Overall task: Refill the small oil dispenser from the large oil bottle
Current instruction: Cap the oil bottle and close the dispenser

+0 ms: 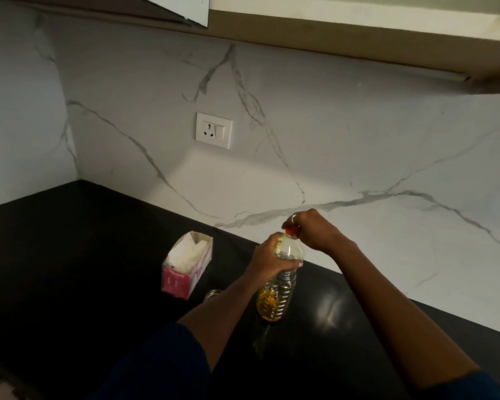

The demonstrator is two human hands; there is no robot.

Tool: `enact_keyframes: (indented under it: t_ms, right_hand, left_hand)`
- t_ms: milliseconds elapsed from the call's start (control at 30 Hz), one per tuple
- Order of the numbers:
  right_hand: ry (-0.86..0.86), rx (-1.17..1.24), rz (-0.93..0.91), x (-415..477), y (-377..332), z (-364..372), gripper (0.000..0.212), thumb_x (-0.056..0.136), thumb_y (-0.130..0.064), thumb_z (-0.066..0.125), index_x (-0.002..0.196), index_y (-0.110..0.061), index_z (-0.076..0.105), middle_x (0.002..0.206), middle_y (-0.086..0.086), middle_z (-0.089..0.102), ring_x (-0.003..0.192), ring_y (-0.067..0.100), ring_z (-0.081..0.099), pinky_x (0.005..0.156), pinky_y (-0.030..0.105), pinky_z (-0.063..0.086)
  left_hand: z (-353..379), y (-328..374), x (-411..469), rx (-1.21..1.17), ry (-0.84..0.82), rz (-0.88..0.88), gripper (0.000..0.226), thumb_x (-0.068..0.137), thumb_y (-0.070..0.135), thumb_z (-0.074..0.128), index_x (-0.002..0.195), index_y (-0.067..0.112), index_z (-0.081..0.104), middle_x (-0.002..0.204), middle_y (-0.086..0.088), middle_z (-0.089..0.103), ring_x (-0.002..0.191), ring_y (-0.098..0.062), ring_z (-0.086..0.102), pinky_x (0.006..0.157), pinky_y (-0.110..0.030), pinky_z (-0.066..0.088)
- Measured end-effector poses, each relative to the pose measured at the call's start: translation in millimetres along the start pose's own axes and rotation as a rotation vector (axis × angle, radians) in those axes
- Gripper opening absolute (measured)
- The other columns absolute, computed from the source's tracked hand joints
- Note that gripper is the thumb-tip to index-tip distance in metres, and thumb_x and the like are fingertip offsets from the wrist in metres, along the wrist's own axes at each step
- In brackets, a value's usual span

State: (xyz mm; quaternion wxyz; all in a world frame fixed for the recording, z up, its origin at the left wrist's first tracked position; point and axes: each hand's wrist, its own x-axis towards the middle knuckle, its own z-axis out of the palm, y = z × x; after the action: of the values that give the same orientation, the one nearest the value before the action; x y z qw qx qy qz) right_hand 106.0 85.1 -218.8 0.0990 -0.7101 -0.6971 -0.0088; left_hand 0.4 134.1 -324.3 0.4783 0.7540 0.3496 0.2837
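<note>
A large clear plastic oil bottle point(277, 290) stands upright on the black counter point(70, 255), with yellow oil in its lower third. My left hand point(267, 255) grips the bottle's shoulder. My right hand point(312, 226) is curled over the red cap point(291, 230) at the top and pinches it. A small round metal-rimmed thing point(213, 293), perhaps the small dispenser's top, peeks out behind my left forearm; most of it is hidden.
A pink tissue box point(185, 269) with white tissues stands left of the bottle. A marble wall with a socket point(214, 130) rises behind the counter. Cabinets hang overhead. Something dim lies at the bottom left corner.
</note>
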Motion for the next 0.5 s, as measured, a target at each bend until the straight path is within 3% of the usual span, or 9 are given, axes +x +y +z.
enact_keyframes:
  t_ms: [233, 500]
  right_hand:
    - [-0.048, -0.002, -0.117, 5, 9, -6, 0.028, 0.083, 0.005, 0.061, 0.106, -0.007, 0.071, 0.105, 0.011, 0.071, 0.095, 0.02, 0.066, 0.088, 0.034, 0.053]
    - [-0.12, 0.039, -0.185, 8, 14, -17, 0.031, 0.08, 0.006, 0.066, 0.107, -0.007, 0.071, 0.109, 0.009, 0.07, 0.102, 0.019, 0.065, 0.085, 0.019, 0.048]
  left_hand:
    - [-1, -2, 2, 0.019, 0.006, 0.0, 0.087, 0.064, 0.039, 0.081, 0.136, 0.025, 0.035, 0.131, -0.003, 0.052, 0.12, -0.022, 0.05, 0.099, -0.042, 0.047]
    - [-3, -2, 3, 0.027, -0.023, -0.006, 0.088, 0.064, 0.041, 0.081, 0.137, 0.023, 0.034, 0.13, -0.001, 0.053, 0.119, -0.02, 0.052, 0.099, -0.038, 0.047]
